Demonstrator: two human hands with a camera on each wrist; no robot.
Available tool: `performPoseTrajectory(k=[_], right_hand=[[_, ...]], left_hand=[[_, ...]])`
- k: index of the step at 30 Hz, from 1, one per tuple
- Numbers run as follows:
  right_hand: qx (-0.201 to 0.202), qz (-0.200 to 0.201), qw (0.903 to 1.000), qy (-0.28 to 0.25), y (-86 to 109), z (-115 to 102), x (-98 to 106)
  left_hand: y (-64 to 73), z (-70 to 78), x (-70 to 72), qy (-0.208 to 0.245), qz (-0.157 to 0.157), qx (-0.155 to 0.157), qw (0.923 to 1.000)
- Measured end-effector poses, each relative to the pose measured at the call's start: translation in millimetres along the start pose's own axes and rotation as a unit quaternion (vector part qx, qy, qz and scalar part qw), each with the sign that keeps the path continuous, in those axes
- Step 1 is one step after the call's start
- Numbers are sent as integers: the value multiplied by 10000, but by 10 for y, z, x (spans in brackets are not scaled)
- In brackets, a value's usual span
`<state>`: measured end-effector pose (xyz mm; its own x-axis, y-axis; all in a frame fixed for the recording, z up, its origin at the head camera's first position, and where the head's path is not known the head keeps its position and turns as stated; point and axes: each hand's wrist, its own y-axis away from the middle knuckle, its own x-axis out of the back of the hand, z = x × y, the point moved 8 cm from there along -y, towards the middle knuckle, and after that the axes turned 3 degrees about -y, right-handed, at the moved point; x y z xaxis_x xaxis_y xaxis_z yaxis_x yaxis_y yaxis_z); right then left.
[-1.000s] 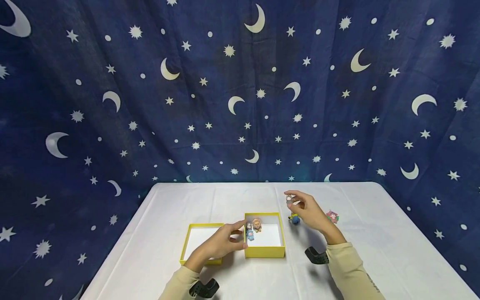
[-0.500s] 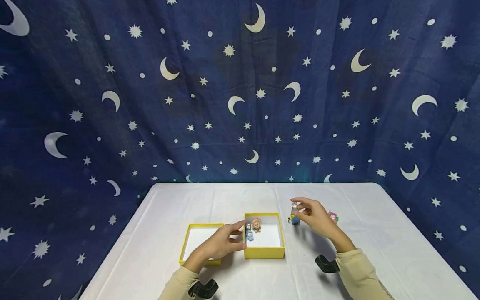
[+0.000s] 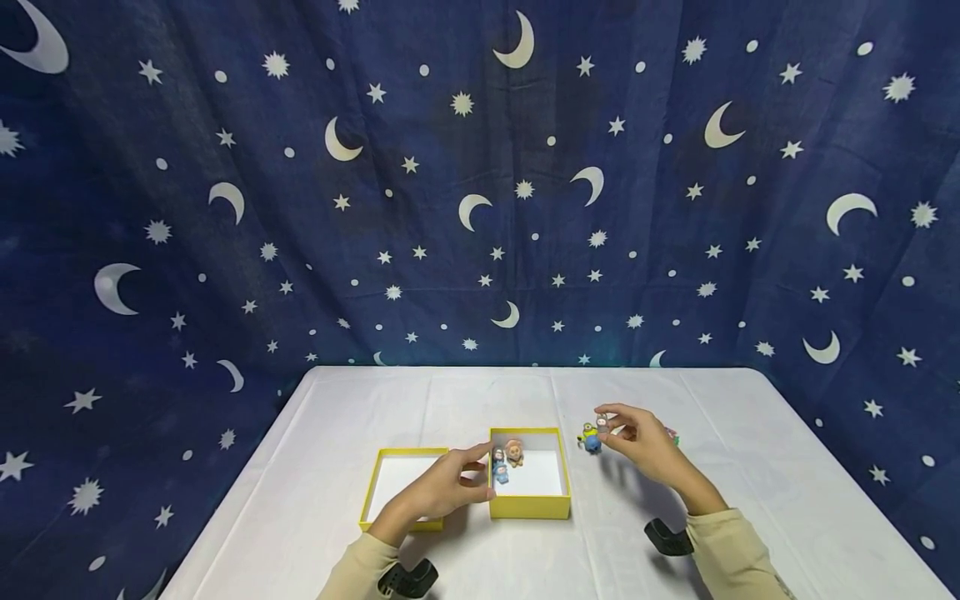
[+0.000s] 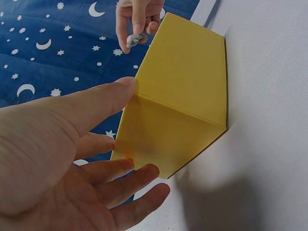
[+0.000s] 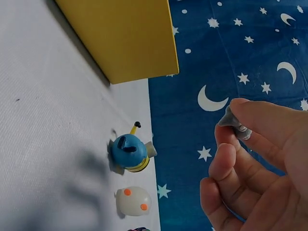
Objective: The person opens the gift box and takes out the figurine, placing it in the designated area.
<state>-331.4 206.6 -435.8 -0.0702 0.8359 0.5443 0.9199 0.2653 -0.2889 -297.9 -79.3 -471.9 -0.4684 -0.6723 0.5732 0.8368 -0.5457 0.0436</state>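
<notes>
My right hand (image 3: 645, 443) pinches a small grey figurine (image 3: 602, 423) between thumb and fingers, raised above the table. In the right wrist view, the grey figurine (image 5: 232, 118) is partly covered by the fingers. My left hand (image 3: 441, 483) touches the left side of a yellow box (image 3: 529, 507), its fingers loosely extended; the left wrist view has the thumb at the box's edge. Inside the box lie a brownish-orange figurine (image 3: 513, 452) and two bluish ones, the front one light blue (image 3: 501, 474). Beside the held figurine stands a yellow-and-blue minion figurine (image 3: 591, 439).
A shallow yellow-rimmed lid (image 3: 411, 452) with a white inside lies left of the box, partly behind my left hand. A pink-and-green figurine (image 3: 674, 435) is mostly hidden by my right hand. A whitish figurine with orange spots (image 5: 134, 201) stands near the minion.
My right hand has moved right and lower with the grey figurine, from above the minion figurine to beside it, uncovering more of the minion. My left hand stays at the box.
</notes>
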Motion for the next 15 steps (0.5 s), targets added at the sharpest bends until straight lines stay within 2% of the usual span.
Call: performPoseTrajectory(k=[15], right_hand=[[-85,-178,9997,112,31,57,-27]], left_hand=[[1,-13,3,-54,12,-105,9999]])
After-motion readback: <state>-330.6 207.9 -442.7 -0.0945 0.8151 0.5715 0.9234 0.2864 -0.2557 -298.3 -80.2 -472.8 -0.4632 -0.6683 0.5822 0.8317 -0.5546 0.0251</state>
